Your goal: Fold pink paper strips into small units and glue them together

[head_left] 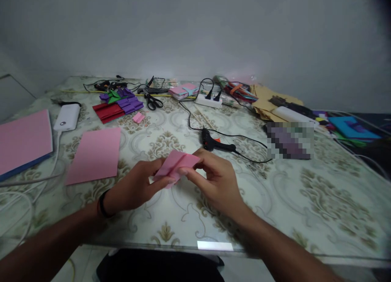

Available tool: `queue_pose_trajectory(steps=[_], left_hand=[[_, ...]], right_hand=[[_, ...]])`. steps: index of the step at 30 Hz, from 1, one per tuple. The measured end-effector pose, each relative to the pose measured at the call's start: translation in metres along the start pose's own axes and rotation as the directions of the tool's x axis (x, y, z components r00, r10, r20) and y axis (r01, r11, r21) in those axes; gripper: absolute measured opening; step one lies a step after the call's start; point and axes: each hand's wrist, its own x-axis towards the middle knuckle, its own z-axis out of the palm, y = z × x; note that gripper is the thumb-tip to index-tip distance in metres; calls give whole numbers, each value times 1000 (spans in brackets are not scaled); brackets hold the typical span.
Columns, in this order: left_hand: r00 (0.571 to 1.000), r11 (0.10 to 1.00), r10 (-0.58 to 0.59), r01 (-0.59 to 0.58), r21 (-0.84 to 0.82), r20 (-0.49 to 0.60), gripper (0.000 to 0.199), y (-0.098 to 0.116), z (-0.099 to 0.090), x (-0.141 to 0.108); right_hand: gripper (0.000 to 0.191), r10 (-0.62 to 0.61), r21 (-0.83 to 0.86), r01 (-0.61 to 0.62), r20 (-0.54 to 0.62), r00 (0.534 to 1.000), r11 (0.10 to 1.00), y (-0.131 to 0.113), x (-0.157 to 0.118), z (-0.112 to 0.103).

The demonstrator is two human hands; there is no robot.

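Folded pink paper [173,163] was held between both hands, above table [275,221]. Left hand [132,186] pinched its left side, thumb in front, fingers behind; right hand [218,178] pinched right side, thumb near crease. Neither grip stood wide. Flat pink sheet [96,156] lay left of left hand, black glue gun [221,146] just beyond right hand, scissors [152,101] well beyond left.

No legible text, labels, brands or numbers.
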Motion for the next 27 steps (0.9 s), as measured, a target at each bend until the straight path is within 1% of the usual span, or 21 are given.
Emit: queue_pose_trajectory(steps=[1,2,3,4,5,6,7,8,9,10,12,17,21,24,27], left_hand=[[1000,1000,15,-15,-23,-27,12,-2,2,-1],[997,997,38,-42,-58,-73,19,-4,5,-2],[990,992,62,-75,-100,-124,32,-6,8,-2],[973,980,108,-138,-140,-206,46,-8,11,-3],[945,969,153,-201,-146,-289,53,-10,13,-3],[918,960,192,-250,-128,-346,53,-11,14,-4],[904,961,218,-264,-80,-367,48,-10,15,-3],[916,967,241,-253,4,-322,37,-9,14,-3],[914,960,280,-265,92,-292,28,-7,12,-2],[902,946,321,-290,143,-289,23,-5,10,-1],[891,934,351,-312,176,-289,18,0,6,1],[872,932,357,-306,196,-335,17,5,4,0],[863,934,355,-317,162,-359,15,4,6,0],[848,939,344,-322,122,-403,12,4,4,1],[855,951,306,-299,84,-420,12,5,1,1]], right_hand=[[18,-13,-13,13,-6,1000,1000,0,0,0],[18,-21,-25,21,-12,1000,999,0,0,0],[19,-25,-32,24,-18,1000,999,-1,0,-1],[20,-23,-36,22,-23,999,999,-1,1,0],[20,-18,-35,18,-26,1000,999,-1,1,0],[20,-15,-29,14,-26,1000,999,-1,1,0],[19,-14,-20,13,-24,1000,1000,-1,1,0],[19,-15,-13,15,-20,1000,1000,-2,1,1],[18,-21,-11,20,-16,1000,1000,-2,0,1],[17,-30,-14,30,-15,999,999,-2,0,2],[16,-58,-31,57,-14,998,998,-3,-1,3],[11,-115,-39,116,4,993,993,-6,-2,3],[11,-137,-29,137,23,990,990,-7,-1,2],[12,-153,20,153,15,988,988,-7,-2,1],[13,-153,80,152,2,988,985,-6,-4,0]])
